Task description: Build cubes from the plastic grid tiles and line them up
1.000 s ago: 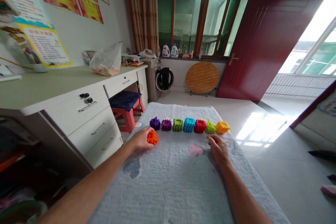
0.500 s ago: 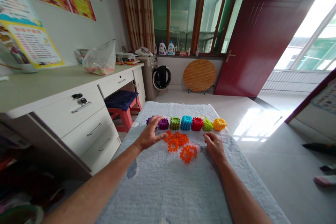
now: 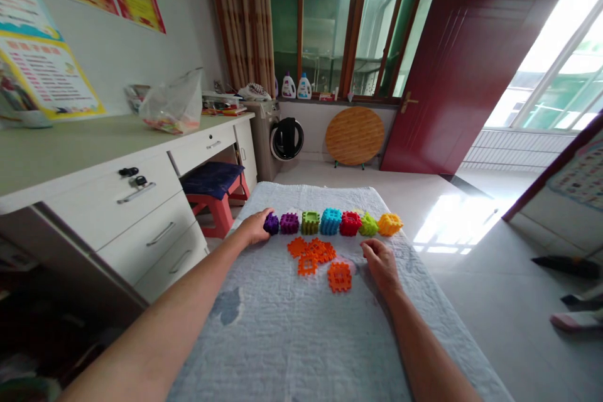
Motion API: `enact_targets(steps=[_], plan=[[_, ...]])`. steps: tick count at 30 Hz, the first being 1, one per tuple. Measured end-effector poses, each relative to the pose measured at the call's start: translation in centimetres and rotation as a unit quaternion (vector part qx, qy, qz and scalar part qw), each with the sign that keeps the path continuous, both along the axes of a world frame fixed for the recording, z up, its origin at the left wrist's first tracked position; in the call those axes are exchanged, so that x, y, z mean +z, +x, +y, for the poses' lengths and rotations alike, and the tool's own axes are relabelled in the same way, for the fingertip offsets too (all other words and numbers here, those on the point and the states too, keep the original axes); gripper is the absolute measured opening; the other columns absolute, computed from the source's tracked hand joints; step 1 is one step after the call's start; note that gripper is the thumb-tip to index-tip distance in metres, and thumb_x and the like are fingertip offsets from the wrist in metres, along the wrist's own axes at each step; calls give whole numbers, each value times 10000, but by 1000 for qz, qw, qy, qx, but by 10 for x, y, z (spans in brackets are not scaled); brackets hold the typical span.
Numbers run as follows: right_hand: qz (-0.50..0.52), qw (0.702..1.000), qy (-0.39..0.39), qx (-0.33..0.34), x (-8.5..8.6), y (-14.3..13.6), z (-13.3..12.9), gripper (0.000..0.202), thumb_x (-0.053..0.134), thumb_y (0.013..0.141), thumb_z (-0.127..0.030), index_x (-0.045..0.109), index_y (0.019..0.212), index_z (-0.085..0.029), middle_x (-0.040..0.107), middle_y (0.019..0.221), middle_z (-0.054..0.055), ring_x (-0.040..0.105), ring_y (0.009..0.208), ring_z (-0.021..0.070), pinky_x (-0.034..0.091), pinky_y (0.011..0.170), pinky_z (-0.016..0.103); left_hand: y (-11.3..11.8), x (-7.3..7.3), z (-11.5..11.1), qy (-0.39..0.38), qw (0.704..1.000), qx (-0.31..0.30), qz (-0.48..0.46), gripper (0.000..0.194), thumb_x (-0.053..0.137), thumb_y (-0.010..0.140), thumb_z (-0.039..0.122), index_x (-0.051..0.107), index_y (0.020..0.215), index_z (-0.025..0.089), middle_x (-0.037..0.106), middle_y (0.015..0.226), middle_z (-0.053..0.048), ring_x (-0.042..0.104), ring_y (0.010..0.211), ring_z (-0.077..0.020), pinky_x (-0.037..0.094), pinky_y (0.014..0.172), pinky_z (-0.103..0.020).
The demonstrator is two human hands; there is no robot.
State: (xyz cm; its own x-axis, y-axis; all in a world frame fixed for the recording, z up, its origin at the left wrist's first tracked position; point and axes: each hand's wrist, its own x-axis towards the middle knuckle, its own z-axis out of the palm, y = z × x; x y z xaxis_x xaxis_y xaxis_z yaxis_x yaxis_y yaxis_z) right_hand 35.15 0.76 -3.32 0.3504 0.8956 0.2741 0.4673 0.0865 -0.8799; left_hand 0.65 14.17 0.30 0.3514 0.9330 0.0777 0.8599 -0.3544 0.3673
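Observation:
My left hand [image 3: 257, 227] is at the left end of a row of toy blocks, its fingers around the dark purple block [image 3: 272, 223]. Rightward in the row come a purple block [image 3: 289, 223], a green block [image 3: 311, 222], a blue block [image 3: 331, 221], a red block [image 3: 350, 223], a lime block [image 3: 369, 224] and a yellow block [image 3: 390, 224]. Several flat orange pieces [image 3: 315, 250] lie in front, one orange piece [image 3: 340, 277] nearer me. My right hand [image 3: 382, 260] rests right of them, fingers closed; whatever is between them cannot be made out.
The blocks lie on a cloth-covered table [image 3: 292, 339]. To the left are a white desk [image 3: 151, 213] with a plastic bag [image 3: 174, 107] on it and a stool [image 3: 214, 185]. A washing machine [image 3: 266, 138] and round wooden board [image 3: 354, 136] stand at the back.
My left hand has moved left and closed around the dark purple block. The nearest orange pieces now lie flat as one square. My right hand has barely moved; the view has shifted slightly.

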Motion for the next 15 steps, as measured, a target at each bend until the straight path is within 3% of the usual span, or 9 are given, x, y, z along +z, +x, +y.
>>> enact_targets(steps=[4,7,11,15], plan=[[-9,1000,-5,3,-2,1,1,309,498,738,-442,628,712,-162,531,567,-1,475,561,153,362,559,257,-3,3,-27,5,1000,28,9,691,662,573,278,486,1238,213,668,1001,-56,636,916,-246,447,761,-280],[-14,1000,-3,1,-2,0,1,307,499,741,-435,638,716,-162,536,566,-3,476,557,151,359,556,257,-3,8,-54,5,999,36,-34,702,659,623,339,441,1276,204,661,1014,-56,644,896,-227,462,761,-282],[-14,1000,0,1,-1,-1,0,288,510,732,-418,640,708,-162,541,572,-1,481,557,151,364,556,258,18,14,-84,64,986,-35,-147,739,681,648,309,377,1316,223,596,1196,-80,592,1060,-233,453,903,-345],[-11,1000,3,1,1,-2,-1,268,520,723,-409,627,691,-165,535,566,-3,475,549,148,365,545,255,53,19,-96,134,971,-102,-167,794,702,673,293,320,1367,236,528,1304,-110,512,1190,-259,399,1006,-415]])
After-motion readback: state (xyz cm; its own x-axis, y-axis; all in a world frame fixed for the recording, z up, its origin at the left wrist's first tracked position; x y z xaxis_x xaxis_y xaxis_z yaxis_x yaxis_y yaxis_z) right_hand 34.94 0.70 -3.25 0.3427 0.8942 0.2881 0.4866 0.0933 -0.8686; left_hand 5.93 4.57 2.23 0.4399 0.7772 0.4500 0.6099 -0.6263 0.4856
